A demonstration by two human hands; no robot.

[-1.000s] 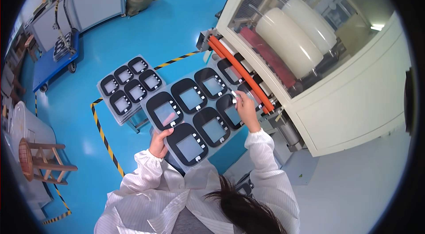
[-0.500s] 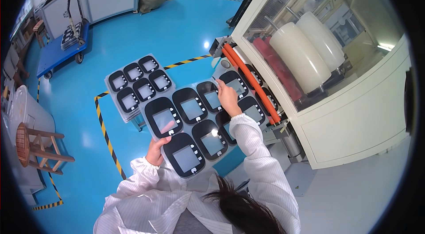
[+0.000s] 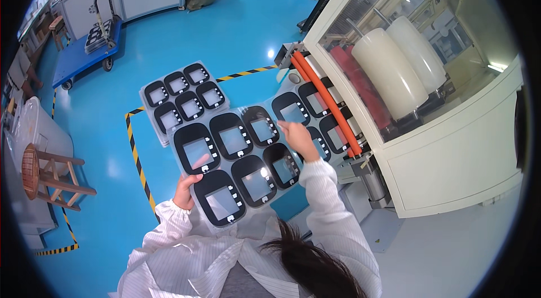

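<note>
A clear plastic sheet [image 3: 228, 158] printed with several black rounded frames is stretched out in front of me, tilted. My left hand [image 3: 185, 192] is closed on its near left edge, thumb on top. Over the sheet's right side is my right hand [image 3: 298, 139], fingers drawn together with the tips by a black frame. What they pinch, if anything, is hidden. Beyond that hand, a similar sheet [image 3: 302, 123] lies partly under the orange rollers [image 3: 327, 105] of the machine.
A stack of similar printed sheets [image 3: 195, 85] stands beyond my left hand. On the right is a cream machine [image 3: 451, 171] with large white rolls [image 3: 390, 72] behind a clear panel. A wooden stool [image 3: 65, 177] and a blue cart [image 3: 84, 61] stand on the left.
The held sheet has shifted left, away from the orange rollers, with my left hand on it. My right hand has moved slightly nearer to me. More of the sheet at the rollers shows.
</note>
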